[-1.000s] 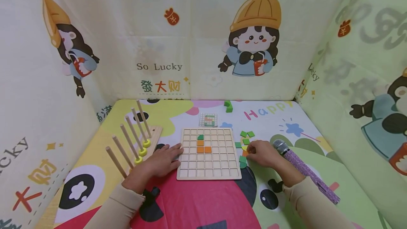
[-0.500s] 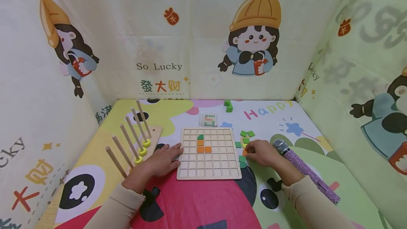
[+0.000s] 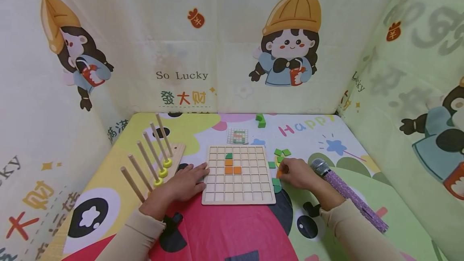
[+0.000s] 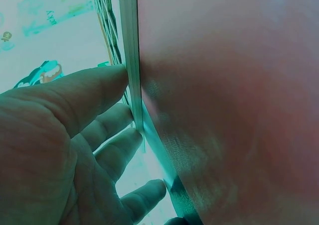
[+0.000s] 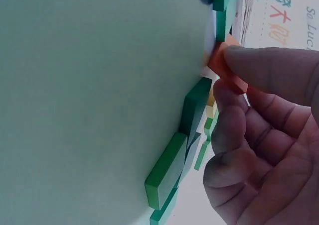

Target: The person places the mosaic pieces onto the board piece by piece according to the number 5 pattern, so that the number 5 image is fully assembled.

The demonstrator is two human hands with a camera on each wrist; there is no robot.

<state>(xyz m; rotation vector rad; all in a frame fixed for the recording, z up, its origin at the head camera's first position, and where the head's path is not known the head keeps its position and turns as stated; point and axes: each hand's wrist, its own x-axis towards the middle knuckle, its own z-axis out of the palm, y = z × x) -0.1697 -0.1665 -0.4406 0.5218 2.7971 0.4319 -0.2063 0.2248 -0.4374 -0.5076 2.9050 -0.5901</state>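
Note:
A wooden grid board (image 3: 237, 198) lies in the middle of the table. In its cells sit a green rounded tile (image 3: 228, 156) and several orange square tiles (image 3: 237, 170). The left hand (image 3: 186, 181) rests against the board's left edge with fingers extended; the left wrist view shows its fingertips touching that edge. To the right of the board, the right hand (image 3: 298, 174) pinches an orange tile (image 5: 218, 63) between thumb and forefinger, and the tile looks tilted. Green tiles (image 3: 276, 182) lie around that hand, and a yellow piece is partly hidden behind its fingers.
A small printed grid card (image 3: 237, 136) lies behind the board. Left stands a wooden peg rack (image 3: 177, 151) with yellow rings (image 3: 158, 182). A glittery purple microphone (image 3: 353, 196) lies beside the right forearm. Green blocks (image 3: 260, 121) stand near the back wall.
The orange tile by the right hand's fingers now looks tilted up, no longer flat. The right hand has barely shifted, and the left hand stays on the board's edge.

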